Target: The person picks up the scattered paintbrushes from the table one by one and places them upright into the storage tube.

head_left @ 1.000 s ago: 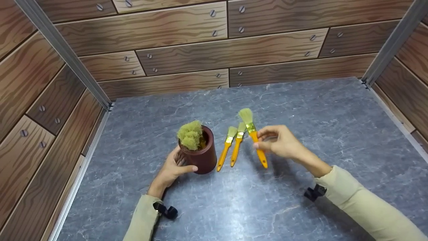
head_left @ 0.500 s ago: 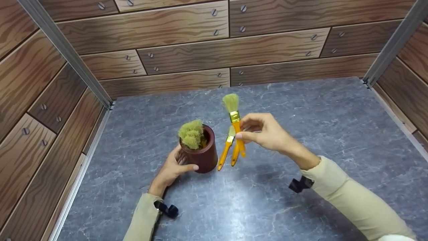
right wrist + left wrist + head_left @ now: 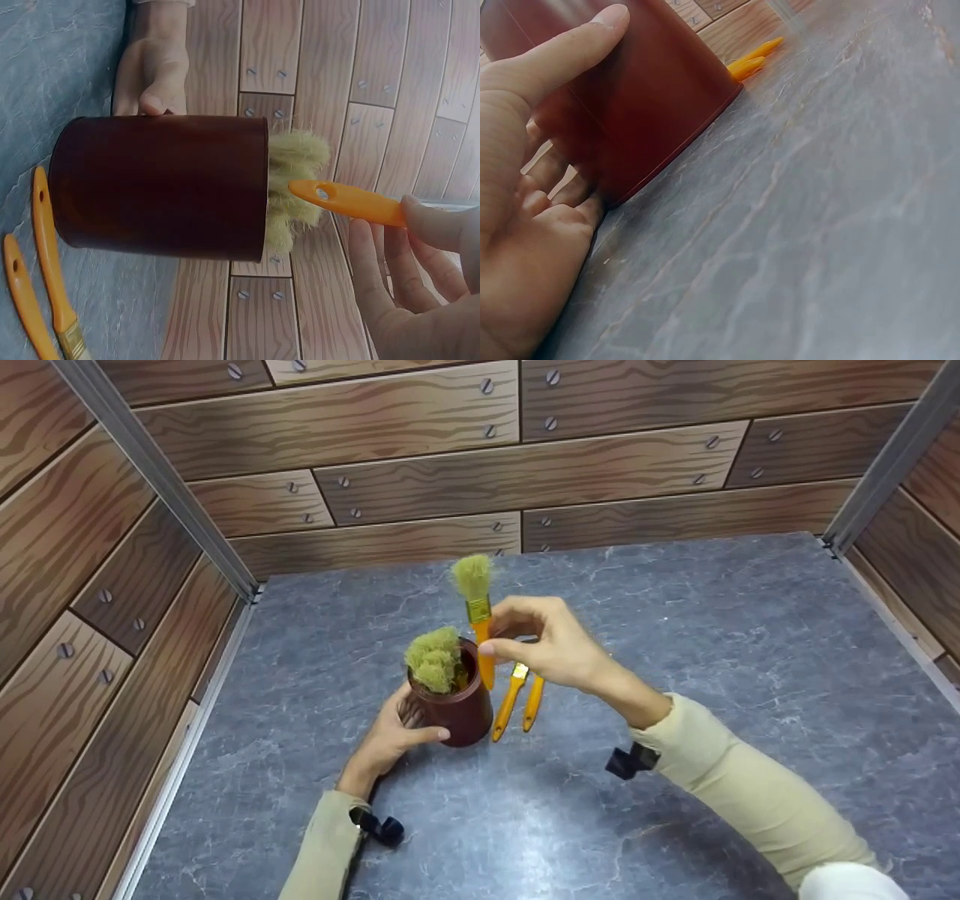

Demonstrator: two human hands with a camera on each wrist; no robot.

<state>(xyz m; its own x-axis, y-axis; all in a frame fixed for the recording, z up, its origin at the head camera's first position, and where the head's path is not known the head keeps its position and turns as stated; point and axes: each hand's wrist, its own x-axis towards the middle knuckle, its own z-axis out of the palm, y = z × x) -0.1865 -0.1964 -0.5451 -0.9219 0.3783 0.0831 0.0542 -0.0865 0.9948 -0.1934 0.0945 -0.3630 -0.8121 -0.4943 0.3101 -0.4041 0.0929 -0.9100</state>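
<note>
A dark red-brown cylindrical cup (image 3: 456,718) stands upright on the table, with several brush heads (image 3: 435,660) bunched at its mouth. My left hand (image 3: 391,735) grips the cup low on its left side, the thumb (image 3: 562,60) on the near wall and the fingers round behind. Between thumb and fingers, my right hand (image 3: 551,643) pinches a paintbrush (image 3: 478,611), bristles up. The handle end (image 3: 349,201) hangs by the cup's right rim in the head view, and above the mouth in the right wrist view. Whether it touches the rim I cannot tell.
Two more orange-handled paintbrushes, one nearer the cup (image 3: 509,706) and one beside it (image 3: 533,706), lie on the grey marbled table (image 3: 675,622). The right hand partly covers them. Wood-patterned walls (image 3: 420,487) enclose the back and sides.
My right hand has carried the paintbrush left and upward, from right of the lying brushes to the cup's mouth, turning it more upright. The left hand and cup have stayed in place.
</note>
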